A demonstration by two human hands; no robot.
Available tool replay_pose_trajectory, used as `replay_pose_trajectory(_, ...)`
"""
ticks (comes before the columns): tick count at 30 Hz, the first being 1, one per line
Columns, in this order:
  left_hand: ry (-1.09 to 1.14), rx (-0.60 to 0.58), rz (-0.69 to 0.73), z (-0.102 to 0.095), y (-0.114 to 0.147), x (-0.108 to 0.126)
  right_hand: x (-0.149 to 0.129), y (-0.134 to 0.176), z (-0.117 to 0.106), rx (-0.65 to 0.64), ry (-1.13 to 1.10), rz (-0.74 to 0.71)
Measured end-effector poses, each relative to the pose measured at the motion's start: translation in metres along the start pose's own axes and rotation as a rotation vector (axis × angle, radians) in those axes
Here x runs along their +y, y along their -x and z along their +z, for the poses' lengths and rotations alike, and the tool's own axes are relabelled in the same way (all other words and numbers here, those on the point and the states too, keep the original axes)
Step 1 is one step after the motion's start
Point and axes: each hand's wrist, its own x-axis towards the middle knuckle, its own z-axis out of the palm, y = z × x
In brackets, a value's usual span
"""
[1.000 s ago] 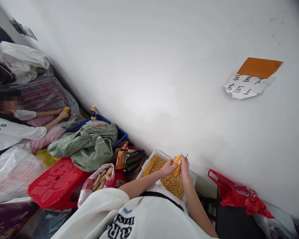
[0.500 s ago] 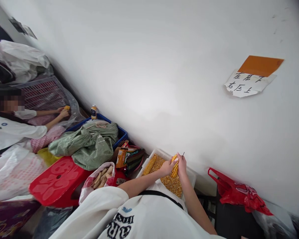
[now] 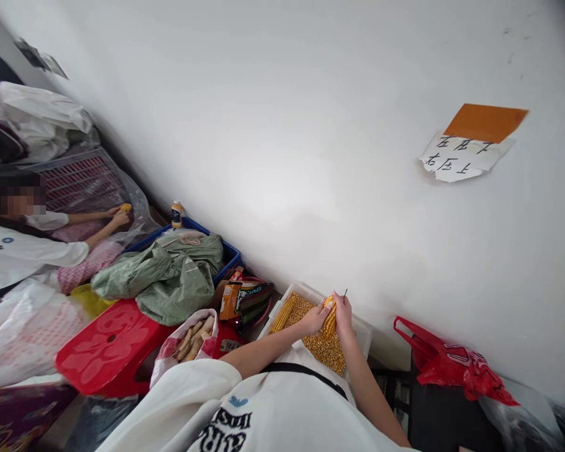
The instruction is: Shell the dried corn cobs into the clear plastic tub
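Note:
Over a clear plastic bin of loose corn kernels, both of my hands are closed around an ear of corn. My left hand grips it from the left, its thumb near a pale patch at the upper end. Against the other side is my right hand, fingers wrapped and partly hidden. A thin dark rod sticks up past the right fingertips; its lower part is out of sight. Another yellow ear lies on the kernels at the bin's left.
Left of the bin stand a bag of bare cobs, a red stool and a blue crate under green sacking. Farther left, another person holds something yellow. A red bag lies to the right.
The view has shifted slightly. My left hand and thumb have moved a little against the ear; both hands still hold it over the bin.

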Motion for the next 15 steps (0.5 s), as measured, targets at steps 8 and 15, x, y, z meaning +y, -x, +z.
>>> replay_pose_trajectory(8, 0.079, 0.003, -0.012, 0.003, -0.004, -0.002, -0.006, 0.001, -0.003, 0.058, -0.021, 0.012)
replay_pose_trajectory(15, 0.064, 0.142, -0.045, -0.002, -0.007, 0.007, -0.006, 0.006, -0.001, -0.111, -0.069, -0.013)
